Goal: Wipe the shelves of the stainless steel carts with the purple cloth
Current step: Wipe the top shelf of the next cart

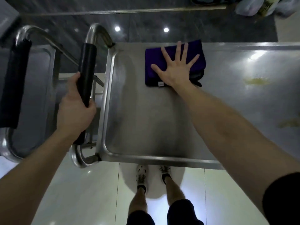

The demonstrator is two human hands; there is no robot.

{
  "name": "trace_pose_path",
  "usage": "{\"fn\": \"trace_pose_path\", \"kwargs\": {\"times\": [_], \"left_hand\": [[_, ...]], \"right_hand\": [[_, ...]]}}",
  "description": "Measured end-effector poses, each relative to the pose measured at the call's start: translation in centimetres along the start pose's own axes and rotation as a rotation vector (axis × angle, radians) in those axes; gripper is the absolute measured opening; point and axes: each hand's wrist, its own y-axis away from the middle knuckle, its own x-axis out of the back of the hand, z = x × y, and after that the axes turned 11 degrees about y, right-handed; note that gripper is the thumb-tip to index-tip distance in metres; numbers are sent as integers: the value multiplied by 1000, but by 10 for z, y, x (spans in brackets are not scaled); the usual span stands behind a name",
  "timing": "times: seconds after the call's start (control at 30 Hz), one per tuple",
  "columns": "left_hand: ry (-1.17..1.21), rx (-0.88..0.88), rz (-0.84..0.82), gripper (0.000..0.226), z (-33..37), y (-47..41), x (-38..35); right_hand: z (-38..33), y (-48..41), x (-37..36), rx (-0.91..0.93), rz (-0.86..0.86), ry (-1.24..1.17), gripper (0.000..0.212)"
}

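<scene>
Seen from the head camera, the purple cloth [154, 57] is pressed flat near the far edge of the cart's top shelf [146, 119] by the right hand [176, 67], its fingers spread wide on top. The black handle [86, 62] is gripped by the left hand [76, 109]. Yellowish smears [256, 81] are left unwiped at right, so the wiping is judged far from finished.

our right hand [176, 69] lies flat on the cloth [152, 65], which sits on the cart's top shelf [146, 119] in the upper centre of the frame. at centre left our left hand [76, 111] wraps the cart handle [86, 62], just left of the shelf's rim. a second cart [39, 75] stands at far left. smears [256, 81] lie on the shelf at right; our feet [142, 174] show below its near edge, bottom centre.
</scene>
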Motion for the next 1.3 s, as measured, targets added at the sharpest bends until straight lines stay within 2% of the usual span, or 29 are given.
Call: {"fn": "trace_pose_path", "kwargs": {"times": [0.1, 0.2, 0.27, 0.4, 0.47, 0.53, 0.67, 0.8, 0.87, 0.9, 1.0, 1.07, 1.13, 1.2, 1.3], "left_hand": [[19, 24, -5, 86, 5, 0, 1], [29, 18, -20, 86, 9, 2, 1], [40, 25, -25, 86, 10, 2, 2], [59, 18, -37, 85, 15, 5, 5], [66, 16, -44, 86, 17, 7, 5], [62, 21, -39, 86, 17, 5, 5], [49, 7, -17, 86, 13, 4, 2], [51, -17, -9, 87, 10, -3, 5], [71, -7, -12, 87, 12, -4, 6], [75, -2, -14, 88, 13, -3, 7], [79, -7, -10, 88, 14, -1, 7], [66, -11, -12, 87, 15, -2, 8], [56, -1, -10, 86, 15, -3, 8], [64, 1, -21, 85, 14, -4, 8], [74, -16, -20, 86, 11, -8, 7]], "right_hand": [[-23, 75, -22, 172, 59, -11, 95], [-58, 177, -54, 524, 157, -29, 90], [-66, 210, -67, 729, 165, -1, 89], [-47, 157, -53, 1198, 201, 126, 87], [-42, 98, -35, 1337, 166, 171, 86], [-51, 34, -12, 1187, 103, 170, 87], [-98, -50, 21, 654, 28, 130, 100], [-137, -32, 13, 460, 18, 77, 95], [-140, 21, -5, 507, 61, 28, 90], [-138, 57, -14, 596, 88, 7, 88], [-119, 138, -40, 1046, 167, 37, 84], [-106, 119, -34, 1359, 140, 110, 82], [-106, 63, -15, 1491, 128, 170, 81], [-115, -1, 3, 1352, 117, 169, 82], [-131, -72, 25, 899, 71, 134, 86]]}}
